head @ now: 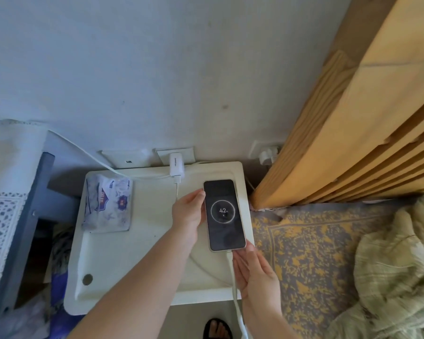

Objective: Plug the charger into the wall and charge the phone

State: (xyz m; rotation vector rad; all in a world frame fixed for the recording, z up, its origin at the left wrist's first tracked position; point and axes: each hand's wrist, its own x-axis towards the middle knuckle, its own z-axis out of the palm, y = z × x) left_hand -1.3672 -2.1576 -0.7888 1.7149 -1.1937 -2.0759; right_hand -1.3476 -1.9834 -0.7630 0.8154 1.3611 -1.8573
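Observation:
A white charger [174, 164] sits plugged into the wall outlet [181, 154] above the white bedside table [137, 253]. Its white cable [233, 277] runs down to the bottom of a phone [224, 215], where it is plugged in. The phone's dark screen shows a ring with "42". My left hand [187, 215] grips the phone's left edge, thumb near the top. My right hand [253, 272] holds the phone's bottom end from below, with the cable lying across its fingers. The phone is over the table's right side.
A pack of tissues [108, 203] lies on the table's back left, and a coin [87, 279] near its front left. A second outlet with a plug [267, 154] is at the right by the wooden headboard [353, 118]. The bed with a patterned sheet [316, 253] and blanket [397, 265] is right.

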